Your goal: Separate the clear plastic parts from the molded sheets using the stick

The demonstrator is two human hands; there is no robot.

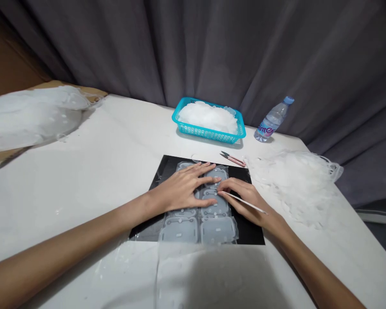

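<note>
My left hand (185,188) lies flat with fingers spread on a translucent sheet of rounded rectangular moulded pieces (180,231). Under the sheet is a black mat (252,229), and part of the sheet runs past the mat's near edge. In my right hand (246,193) a thin white stick (246,202) is pinched between the fingertips, its rear end pointing back towards the wrist. Those fingertips are at the right column of pieces, close to my left fingers. The stick's working tip is hidden by the fingers. Pink-handled thread snips (233,159) lie just beyond the mat.
A turquoise basket (209,134) full of white translucent pieces stands at the back. To its right is a water bottle (272,122). Clear plastic scraps (304,180) are heaped on the right, and a large translucent pile (35,113) sits far left. A grey curtain (206,51) hangs behind the white table (116,141).
</note>
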